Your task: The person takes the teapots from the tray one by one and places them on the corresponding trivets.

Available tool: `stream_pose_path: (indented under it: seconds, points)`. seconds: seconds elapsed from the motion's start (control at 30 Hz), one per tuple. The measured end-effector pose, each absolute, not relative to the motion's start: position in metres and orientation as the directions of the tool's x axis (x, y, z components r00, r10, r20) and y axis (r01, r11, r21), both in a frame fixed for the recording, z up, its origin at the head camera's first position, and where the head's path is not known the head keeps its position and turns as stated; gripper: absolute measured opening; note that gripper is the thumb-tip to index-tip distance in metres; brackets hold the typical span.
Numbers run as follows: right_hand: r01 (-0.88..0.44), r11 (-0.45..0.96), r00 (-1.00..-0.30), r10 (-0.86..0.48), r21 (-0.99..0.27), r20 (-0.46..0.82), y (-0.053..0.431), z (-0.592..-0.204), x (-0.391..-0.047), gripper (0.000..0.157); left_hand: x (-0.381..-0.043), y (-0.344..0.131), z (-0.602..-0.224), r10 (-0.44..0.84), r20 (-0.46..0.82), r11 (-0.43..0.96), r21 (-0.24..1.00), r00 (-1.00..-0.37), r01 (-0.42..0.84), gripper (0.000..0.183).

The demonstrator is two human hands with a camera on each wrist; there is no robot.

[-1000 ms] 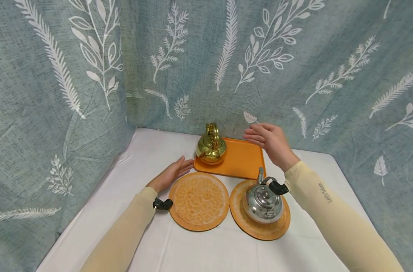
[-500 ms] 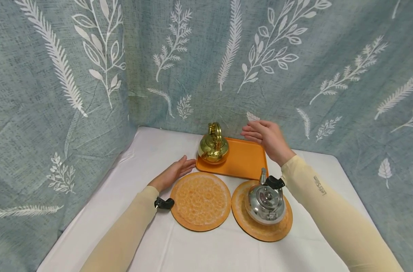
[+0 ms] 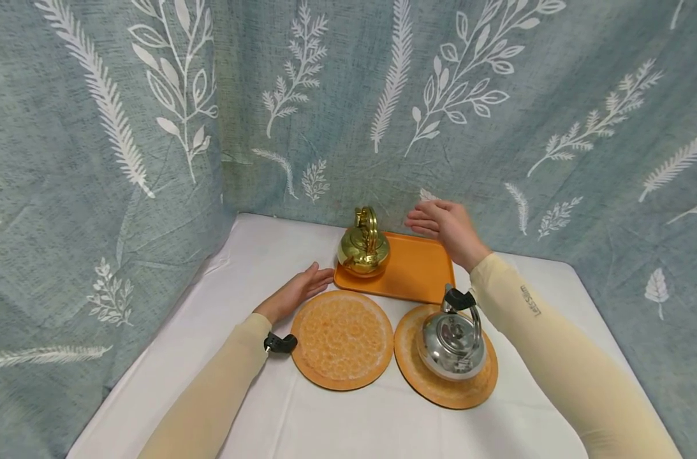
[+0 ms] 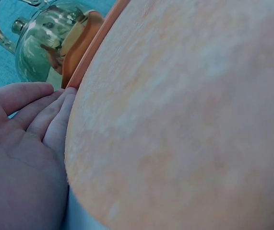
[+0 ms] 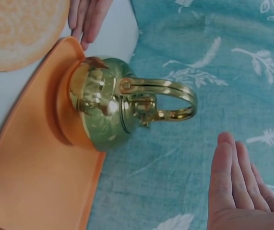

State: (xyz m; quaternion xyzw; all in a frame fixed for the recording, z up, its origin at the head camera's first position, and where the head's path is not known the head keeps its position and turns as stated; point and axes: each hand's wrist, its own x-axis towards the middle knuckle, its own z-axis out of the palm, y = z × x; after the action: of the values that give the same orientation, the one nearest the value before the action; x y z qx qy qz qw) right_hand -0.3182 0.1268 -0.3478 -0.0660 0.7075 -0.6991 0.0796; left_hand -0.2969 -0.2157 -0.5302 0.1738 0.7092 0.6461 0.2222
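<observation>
A shiny gold kettle (image 3: 364, 250) stands on the left end of an orange tray (image 3: 419, 268), its arched handle upright. My left hand (image 3: 299, 292) lies with straight fingers beside the tray's front left corner, fingertips right at the rim in the left wrist view. Over the tray's far right part hovers my right hand (image 3: 448, 231), fingers straight together and holding nothing. In the right wrist view it is apart from the gold kettle (image 5: 105, 105). A silver kettle (image 3: 453, 344) sits on the right round mat (image 3: 408, 376); the right wrist's black camera overlaps its handle.
Another round orange mat (image 3: 342, 341) lies to the left of the silver kettle's mat, in front of the tray. White cloth (image 3: 365, 424) covers the table. A blue-green leaf-patterned curtain (image 3: 337, 95) hangs close behind the tray and along both sides.
My right hand has drifted slightly left and up, staying straight-fingered. The left hand keeps its place by the tray corner. The whole head view has shifted a little; both kettles stay put.
</observation>
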Motion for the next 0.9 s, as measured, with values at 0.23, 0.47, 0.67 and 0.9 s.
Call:
stream_pose_path:
  seconds: [0.23, 0.47, 0.67, 0.9]
  points:
    - [0.039, 0.025, -0.978, -0.202, -0.999, -0.044, 0.124, -0.35, -0.326, 0.05, -0.295, -0.214, -0.53, 0.525, -0.098, 0.117, 0.992, -0.845, -0.042, 0.106]
    - [0.032, 0.029, -0.978, -0.206, -0.999, -0.037, 0.118, -0.349, -0.327, 0.05, -0.295, -0.214, -0.528, 0.529, -0.09, 0.121, 0.992, -0.844, -0.03, 0.106]
    - [0.044, 0.028, -0.978, -0.205, -0.999, -0.049, 0.115, -0.348, -0.331, 0.051, -0.296, -0.216, -0.529, 0.539, -0.075, 0.094, 0.995, -0.839, -0.028, 0.105]
    - [0.079, 0.026, -0.973, -0.213, -0.997, -0.082, 0.109, -0.354, -0.337, 0.052, -0.296, -0.217, -0.533, 0.521, -0.091, 0.112, 0.993, -0.849, -0.038, 0.109]
